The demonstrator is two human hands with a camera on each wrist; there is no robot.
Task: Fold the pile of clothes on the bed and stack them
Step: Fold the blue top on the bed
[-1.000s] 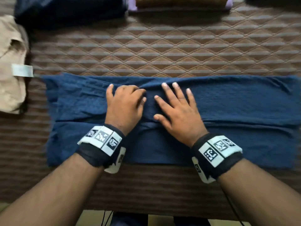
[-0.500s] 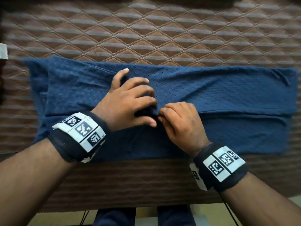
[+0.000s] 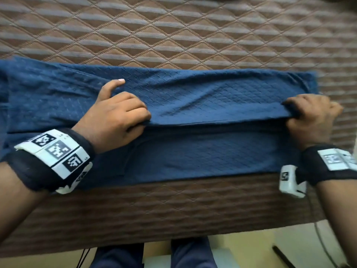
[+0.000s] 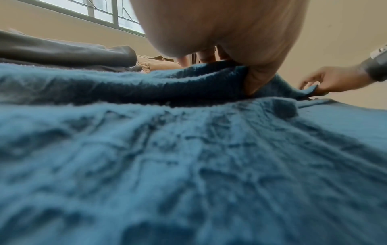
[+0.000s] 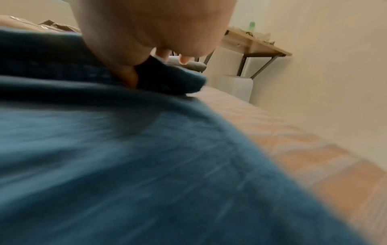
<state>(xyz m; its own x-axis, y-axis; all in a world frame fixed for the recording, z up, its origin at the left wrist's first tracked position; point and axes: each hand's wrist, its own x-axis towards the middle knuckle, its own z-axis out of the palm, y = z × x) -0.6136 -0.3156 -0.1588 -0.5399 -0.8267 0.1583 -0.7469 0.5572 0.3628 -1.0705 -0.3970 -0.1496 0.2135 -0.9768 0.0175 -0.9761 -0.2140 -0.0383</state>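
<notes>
A dark blue textured garment (image 3: 202,97) lies folded lengthwise across the near part of the bed, its folded edge running left to right. My left hand (image 3: 123,117) grips that folded edge near the middle, thumb stretched out on top. My right hand (image 3: 309,113) grips the same edge at the garment's right end and lifts it slightly. In the left wrist view the blue cloth (image 4: 188,149) fills the frame and the right hand (image 4: 326,82) pinches its far corner. In the right wrist view the fingers hold a bunched blue corner (image 5: 167,77).
The brown quilted bedspread (image 3: 173,31) stretches behind the garment, its front edge (image 3: 173,219) just below it. Grey and tan clothes (image 4: 83,53) lie further back on the bed. A wooden side table (image 5: 255,44) stands past the bed's right side.
My right hand slid from the garment's middle along the folded edge to its right end and grips it. The left hand stays gripping near the middle. The view shifted down.
</notes>
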